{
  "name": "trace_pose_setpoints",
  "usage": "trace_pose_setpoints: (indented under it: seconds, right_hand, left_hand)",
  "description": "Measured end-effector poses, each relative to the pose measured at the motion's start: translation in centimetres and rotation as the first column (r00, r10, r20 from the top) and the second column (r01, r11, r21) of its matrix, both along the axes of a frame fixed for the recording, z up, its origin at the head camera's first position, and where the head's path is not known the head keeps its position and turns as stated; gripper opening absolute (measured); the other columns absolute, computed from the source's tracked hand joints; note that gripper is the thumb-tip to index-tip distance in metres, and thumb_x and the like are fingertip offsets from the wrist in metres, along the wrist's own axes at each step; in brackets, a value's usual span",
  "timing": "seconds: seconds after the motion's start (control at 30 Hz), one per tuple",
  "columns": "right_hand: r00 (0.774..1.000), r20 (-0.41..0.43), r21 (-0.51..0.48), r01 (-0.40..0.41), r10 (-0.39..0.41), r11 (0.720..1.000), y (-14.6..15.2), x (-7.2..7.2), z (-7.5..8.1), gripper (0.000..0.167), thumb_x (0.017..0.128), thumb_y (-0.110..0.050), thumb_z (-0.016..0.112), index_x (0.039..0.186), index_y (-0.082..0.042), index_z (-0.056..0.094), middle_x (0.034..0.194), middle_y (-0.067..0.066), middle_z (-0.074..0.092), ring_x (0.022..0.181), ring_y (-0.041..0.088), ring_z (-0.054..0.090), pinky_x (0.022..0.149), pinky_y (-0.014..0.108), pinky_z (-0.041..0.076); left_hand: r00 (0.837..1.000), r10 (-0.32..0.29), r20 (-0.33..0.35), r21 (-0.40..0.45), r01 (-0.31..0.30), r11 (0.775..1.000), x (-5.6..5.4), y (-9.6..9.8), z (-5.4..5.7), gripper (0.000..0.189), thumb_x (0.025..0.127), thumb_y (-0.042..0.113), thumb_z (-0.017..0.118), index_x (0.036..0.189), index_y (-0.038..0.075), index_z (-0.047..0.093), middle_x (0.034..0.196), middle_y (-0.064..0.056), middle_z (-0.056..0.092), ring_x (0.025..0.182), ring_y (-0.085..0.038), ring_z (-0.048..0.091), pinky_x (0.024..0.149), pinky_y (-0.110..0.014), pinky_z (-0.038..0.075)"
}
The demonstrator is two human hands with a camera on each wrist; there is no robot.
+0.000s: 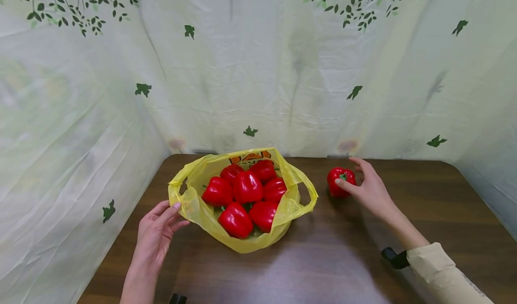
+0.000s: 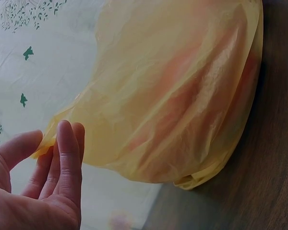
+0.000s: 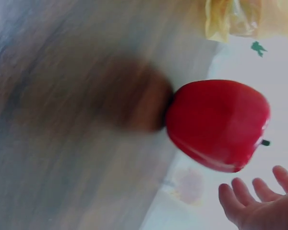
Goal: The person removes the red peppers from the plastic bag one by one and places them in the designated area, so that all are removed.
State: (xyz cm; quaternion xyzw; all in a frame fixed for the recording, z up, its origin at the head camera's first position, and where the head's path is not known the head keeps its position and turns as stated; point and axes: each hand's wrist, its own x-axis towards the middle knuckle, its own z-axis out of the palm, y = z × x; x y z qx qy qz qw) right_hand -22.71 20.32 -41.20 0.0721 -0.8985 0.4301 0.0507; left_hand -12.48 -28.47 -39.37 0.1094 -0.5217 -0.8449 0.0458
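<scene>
A yellow plastic bag (image 1: 250, 245) stands with its mouth spread on the table, holding several red bell peppers (image 1: 247, 187). At the bag's left handle, my left hand (image 1: 155, 236) pinches the thin plastic between thumb and fingers; the left wrist view shows this pinch on the bag's edge (image 2: 50, 139). One more red bell pepper (image 1: 341, 192) sits on the table right of the bag, green stem showing. My right hand (image 1: 373, 192) is beside it, thumb and fingers spread. In the right wrist view, a gap separates the fingers (image 3: 242, 194) from this pepper (image 3: 218, 124).
The dark brown wooden table (image 1: 315, 259) ends at a pale curtain (image 1: 299, 93) printed with leaves, which hangs behind and along both sides. A black strap piece (image 1: 396, 258) shows at the right wrist, by a beige sleeve (image 1: 438, 266). Another black piece (image 1: 177, 299) is near the left forearm.
</scene>
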Motion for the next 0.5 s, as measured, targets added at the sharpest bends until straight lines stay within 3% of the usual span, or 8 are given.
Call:
trace_pose_setpoints:
  seconds: [0.5]
  right_hand:
    - [0.974,-0.221,-0.046,-0.054,0.043,0.997,-3.3,1.9,3.1,0.065,0.089,-0.034,0.074,0.145,-0.02,0.045,0.143,0.004,0.046,0.13,0.029,0.042,0.098,0.06,0.043]
  left_hand:
    - [0.999,0.011,0.037,-0.011,-0.011,1.0,0.0,0.2,0.1,0.015,0.094,0.009,0.067,0.109,0.011,0.071,0.107,-0.004,0.072,0.092,-0.019,0.071,0.074,-0.032,0.059]
